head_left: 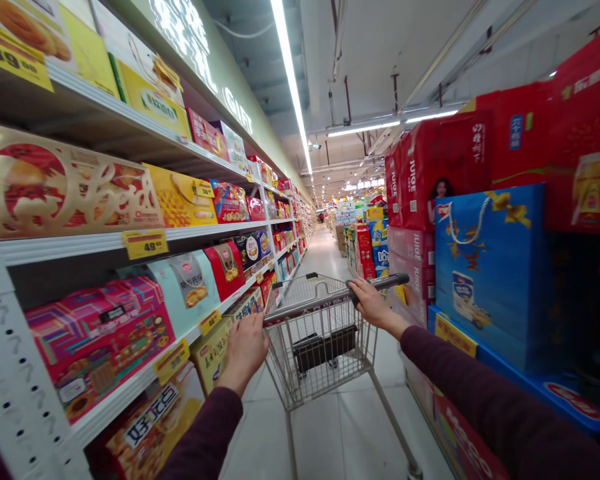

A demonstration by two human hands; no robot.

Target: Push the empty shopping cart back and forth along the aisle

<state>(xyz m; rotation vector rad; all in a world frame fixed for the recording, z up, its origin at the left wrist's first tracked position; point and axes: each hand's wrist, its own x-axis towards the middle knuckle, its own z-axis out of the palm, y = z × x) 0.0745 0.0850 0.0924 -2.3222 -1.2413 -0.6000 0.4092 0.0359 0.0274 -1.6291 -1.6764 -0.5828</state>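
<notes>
My left hand [243, 352] is curled around the left end of the grey handle [307, 303] of a wire shopping cart [320, 360]. My right hand [373, 303] grips the same handle towards its right end, with the fingers over the bar. Maroon sleeves cover both forearms. A black rectangular object [325, 348] lies in the cart's basket. Its contents are partly hidden behind the wire mesh. Boxed goods on the lower shelf stand close to the left of my left hand.
White supermarket shelves [130, 245] packed with boxed goods and yellow price tags run along the left. Stacked red boxes [443, 167] and a large blue gift bag [490, 280] stand on the right. A tiled aisle floor [320, 267] stretches ahead between them.
</notes>
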